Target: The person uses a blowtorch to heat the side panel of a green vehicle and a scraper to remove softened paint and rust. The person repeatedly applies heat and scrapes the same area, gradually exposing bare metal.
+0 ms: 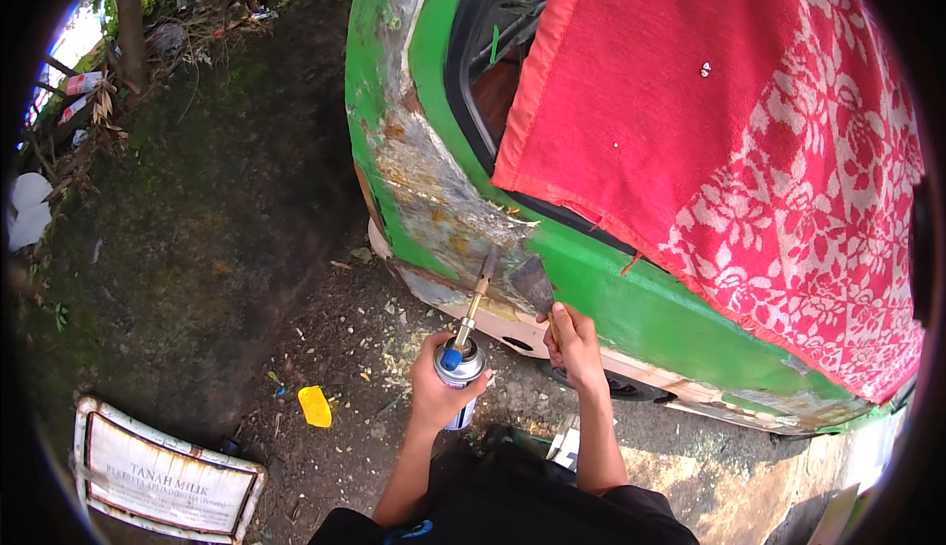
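Two hands: both bare, both closed on tools, near the middle of the lower half of the view.
Left hand [437,387]: wrapped fully round a gas torch canister [459,373], fingers curled tight about its silver body, forearm coming up from the near edge.
Torch: blue knob on top of the canister, brass nozzle [474,301] slanting up and far toward the stripped metal, tip just at the panel surface.
Right hand [574,343]: closed round the handle of a scraper [537,287], just right of the torch, knuckles toward the panel.
Scraper blade: broad, dark, laid against the bare metal just right of the nozzle tip; touching the panel as far as can be told.
Green car body [631,299]: curving from far left down to near right, paint peeled along its left edge.
Bare patch [434,190]: grey, rust-flecked strip running from the far top down to where both tools meet.
Red patterned towel [749,131]: draped over the car's window area on the right, white floral print on its right part.
Ground: dark soil on the left, paint flakes scattered below the panel.
Yellow scrap [315,406]: on the soil, left of the left hand, well apart from it.
Framed white sign [163,481]: lying at the near left corner.
Litter [84,82]: among dry leaves at the far left.
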Motion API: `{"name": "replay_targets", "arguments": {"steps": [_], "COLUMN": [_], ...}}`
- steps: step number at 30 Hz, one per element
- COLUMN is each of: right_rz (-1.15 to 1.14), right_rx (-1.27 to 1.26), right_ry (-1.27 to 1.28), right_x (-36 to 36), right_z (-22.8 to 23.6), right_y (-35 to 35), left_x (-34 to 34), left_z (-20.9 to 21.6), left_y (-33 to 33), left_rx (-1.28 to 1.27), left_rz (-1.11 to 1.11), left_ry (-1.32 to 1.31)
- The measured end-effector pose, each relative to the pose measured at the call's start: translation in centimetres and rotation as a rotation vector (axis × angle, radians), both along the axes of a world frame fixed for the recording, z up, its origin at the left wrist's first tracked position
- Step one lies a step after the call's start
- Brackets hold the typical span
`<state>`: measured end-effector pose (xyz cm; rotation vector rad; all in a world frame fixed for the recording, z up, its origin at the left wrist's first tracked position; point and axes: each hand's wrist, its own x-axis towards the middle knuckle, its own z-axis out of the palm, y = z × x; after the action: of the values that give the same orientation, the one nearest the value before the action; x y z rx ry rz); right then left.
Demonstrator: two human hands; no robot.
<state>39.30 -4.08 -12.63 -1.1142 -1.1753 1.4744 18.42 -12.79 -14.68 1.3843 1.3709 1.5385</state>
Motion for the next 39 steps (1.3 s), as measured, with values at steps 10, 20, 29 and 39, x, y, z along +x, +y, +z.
{"name": "replay_targets", "arguments": {"steps": [10, 20, 29, 39], "right_rz": [-0.022, -0.054, -0.075, -0.075], "right_rx": [0.032, 0.093, 0.147, 0.147], "right_ry": [0.014, -0.018, -0.040, -0.076], "right_x": [0.0, -0.6, -0.4, -0.6], "right_z": [0.0, 0.1, -0.2, -0.3], "right_y": [0.7, 0.8, 0.9, 1.2], "left_x": [0.2, 0.0, 0.4, 0.3], "left_z": [0.7, 0.6, 1.0, 0.9], "left_y": [0.6, 0.3, 0.5, 0.6], "left_rx": [-0.009, 0.014, 0.002, -0.014], "left_rz": [0.021, 0.029, 0.001, -0.025], "left_ry": [0.018, 0.030, 0.033, 0.044]}}
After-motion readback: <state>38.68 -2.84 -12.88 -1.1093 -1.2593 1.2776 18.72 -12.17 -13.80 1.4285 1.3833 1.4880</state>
